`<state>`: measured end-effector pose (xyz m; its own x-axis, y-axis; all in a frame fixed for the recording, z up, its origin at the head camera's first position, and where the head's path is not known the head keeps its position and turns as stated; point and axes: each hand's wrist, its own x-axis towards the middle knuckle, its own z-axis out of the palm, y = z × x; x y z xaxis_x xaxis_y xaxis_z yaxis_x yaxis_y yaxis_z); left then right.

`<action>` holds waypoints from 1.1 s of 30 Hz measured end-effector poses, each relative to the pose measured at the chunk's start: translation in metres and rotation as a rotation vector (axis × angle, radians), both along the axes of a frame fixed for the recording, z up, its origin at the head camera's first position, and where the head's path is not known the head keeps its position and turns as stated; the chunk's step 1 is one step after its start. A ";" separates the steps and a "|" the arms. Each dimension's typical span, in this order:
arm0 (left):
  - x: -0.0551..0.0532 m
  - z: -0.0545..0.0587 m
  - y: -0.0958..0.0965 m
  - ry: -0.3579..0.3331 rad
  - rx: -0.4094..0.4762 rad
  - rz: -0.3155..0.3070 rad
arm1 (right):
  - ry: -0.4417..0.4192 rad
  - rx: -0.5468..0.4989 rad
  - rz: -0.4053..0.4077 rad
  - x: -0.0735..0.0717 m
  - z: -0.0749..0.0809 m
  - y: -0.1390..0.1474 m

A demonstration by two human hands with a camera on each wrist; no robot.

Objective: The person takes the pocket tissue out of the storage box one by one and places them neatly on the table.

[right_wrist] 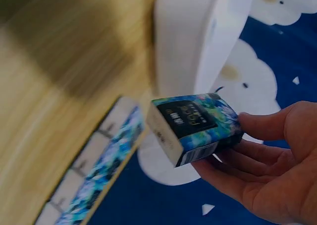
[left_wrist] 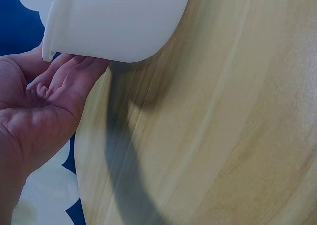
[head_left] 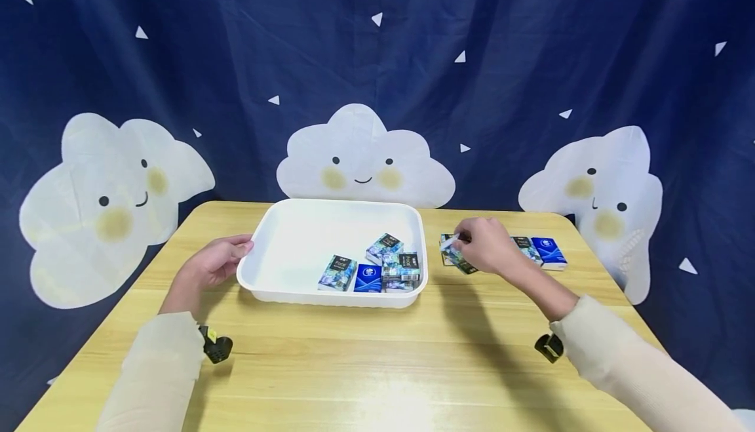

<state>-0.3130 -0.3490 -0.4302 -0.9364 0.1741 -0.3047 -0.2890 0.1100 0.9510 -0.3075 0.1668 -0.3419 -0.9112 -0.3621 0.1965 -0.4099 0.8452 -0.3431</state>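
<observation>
My left hand [head_left: 215,261] grips the left rim of a white plastic tray [head_left: 283,222], its fingers reaching under the edge in the left wrist view. Between the thumb and fingers of my right hand [head_left: 486,245] is a small tissue pack [right_wrist: 198,123] with a blue-green floral print and a black label. That hand is just right of the tray, above the table. Inside the tray, toward its front right, lie several packs, among them a floral one [head_left: 338,273] and a plain blue one [head_left: 368,278].
Beyond my right hand, a blue pack [head_left: 548,252] lies at the right end of a row of packs, beside a floral one [head_left: 526,248]. The wooden table [head_left: 330,366] ends at a dark blue curtain [head_left: 366,45] with smiling clouds.
</observation>
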 end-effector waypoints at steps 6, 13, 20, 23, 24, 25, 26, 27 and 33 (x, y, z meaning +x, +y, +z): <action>-0.002 -0.002 0.000 -0.002 -0.004 -0.001 | -0.121 0.094 -0.012 -0.004 -0.015 0.024; -0.003 -0.005 -0.002 -0.008 -0.022 0.007 | -0.219 0.169 -0.073 -0.008 -0.028 0.046; -0.002 -0.003 0.000 -0.007 -0.012 0.007 | -0.262 0.173 -0.101 -0.007 -0.044 0.056; -0.001 -0.002 0.000 -0.009 -0.007 0.012 | -0.247 0.183 -0.104 -0.008 -0.050 0.057; -0.002 -0.002 0.001 -0.009 -0.007 0.013 | -0.239 0.184 -0.103 -0.008 -0.051 0.058; -0.002 -0.002 0.001 -0.010 -0.009 0.013 | -0.231 0.185 -0.101 -0.009 -0.052 0.058; -0.002 -0.002 0.000 -0.011 -0.012 0.012 | -0.228 0.188 -0.103 -0.009 -0.052 0.058; -0.002 -0.002 0.000 -0.011 -0.013 0.011 | -0.222 0.192 -0.100 -0.009 -0.052 0.058; -0.002 -0.003 0.001 -0.014 -0.021 0.013 | -0.220 0.224 -0.165 -0.008 -0.046 0.059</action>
